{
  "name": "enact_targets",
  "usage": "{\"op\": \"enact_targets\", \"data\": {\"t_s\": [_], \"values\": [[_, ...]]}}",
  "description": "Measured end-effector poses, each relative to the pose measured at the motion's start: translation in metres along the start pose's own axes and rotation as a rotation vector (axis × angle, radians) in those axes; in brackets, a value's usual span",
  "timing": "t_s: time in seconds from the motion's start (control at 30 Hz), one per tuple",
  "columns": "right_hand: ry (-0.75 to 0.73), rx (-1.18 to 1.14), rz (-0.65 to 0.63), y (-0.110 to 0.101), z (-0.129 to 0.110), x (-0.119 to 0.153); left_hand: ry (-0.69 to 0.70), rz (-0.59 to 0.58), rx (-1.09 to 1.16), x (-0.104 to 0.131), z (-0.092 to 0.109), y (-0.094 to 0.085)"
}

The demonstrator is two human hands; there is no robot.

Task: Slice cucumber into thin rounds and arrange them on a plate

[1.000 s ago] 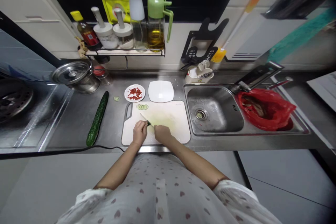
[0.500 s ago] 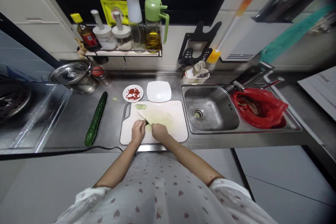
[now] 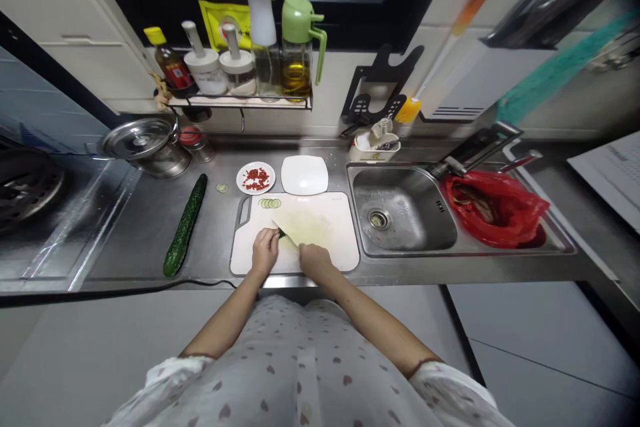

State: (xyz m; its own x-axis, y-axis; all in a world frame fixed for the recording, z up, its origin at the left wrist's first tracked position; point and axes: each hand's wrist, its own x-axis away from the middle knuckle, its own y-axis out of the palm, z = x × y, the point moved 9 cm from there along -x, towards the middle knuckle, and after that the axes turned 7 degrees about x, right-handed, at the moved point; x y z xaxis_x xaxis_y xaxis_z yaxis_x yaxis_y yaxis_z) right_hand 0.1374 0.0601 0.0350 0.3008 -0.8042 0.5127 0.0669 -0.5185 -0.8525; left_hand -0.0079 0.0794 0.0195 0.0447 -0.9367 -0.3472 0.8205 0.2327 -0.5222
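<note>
A white cutting board (image 3: 335,220) lies on the steel counter. My left hand (image 3: 265,251) is closed on a small dark green cucumber piece (image 3: 281,233), mostly hidden by the fingers. My right hand (image 3: 315,261) grips a knife (image 3: 287,234), its blade slanting up and left across the board beside the piece. Thin cucumber slices (image 3: 270,203) overlap in a row near the board's upper left. Left of the board rests a whole cucumber (image 3: 185,225), with a loose slice (image 3: 222,188) near its top.
Behind the board are a plate of chopped red pieces (image 3: 256,178) and a white square dish (image 3: 305,175). A sink (image 3: 405,207) and a red bag (image 3: 495,210) are at the right. A lidded pot (image 3: 150,147) stands back left, beside a rack (image 3: 240,101) of bottles.
My right hand has moved slightly right, and the knife blade now shows more fully across the board. My left hand stays at the cucumber piece. The whole view has shifted slightly.
</note>
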Motion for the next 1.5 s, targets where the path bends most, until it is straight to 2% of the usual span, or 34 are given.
{"op": "enact_targets", "data": {"t_s": [0.17,0.33,0.67,0.87,1.17,1.3,1.5], "values": [[-0.010,-0.003,0.057,-0.010,-0.010,-0.017,0.013,-0.001,0.002,-0.001,0.002,0.000],[-0.041,0.006,0.055,-0.023,-0.024,-0.032,0.016,-0.002,0.010,-0.002,0.001,0.000],[-0.042,-0.028,0.050,-0.031,-0.030,-0.038,-0.009,-0.011,-0.013,-0.001,0.001,0.000],[-0.021,-0.011,0.053,-0.025,-0.021,-0.022,0.014,0.004,-0.018,-0.001,0.002,-0.001],[0.010,-0.011,-0.008,-0.003,0.010,0.017,0.024,0.023,-0.044,-0.001,0.004,-0.003],[0.026,-0.029,0.030,-0.005,0.017,0.025,0.015,0.028,-0.027,-0.002,0.006,-0.004],[0.114,-0.041,0.163,-0.020,0.031,0.037,-0.057,0.062,0.023,-0.003,0.004,-0.009]]}}
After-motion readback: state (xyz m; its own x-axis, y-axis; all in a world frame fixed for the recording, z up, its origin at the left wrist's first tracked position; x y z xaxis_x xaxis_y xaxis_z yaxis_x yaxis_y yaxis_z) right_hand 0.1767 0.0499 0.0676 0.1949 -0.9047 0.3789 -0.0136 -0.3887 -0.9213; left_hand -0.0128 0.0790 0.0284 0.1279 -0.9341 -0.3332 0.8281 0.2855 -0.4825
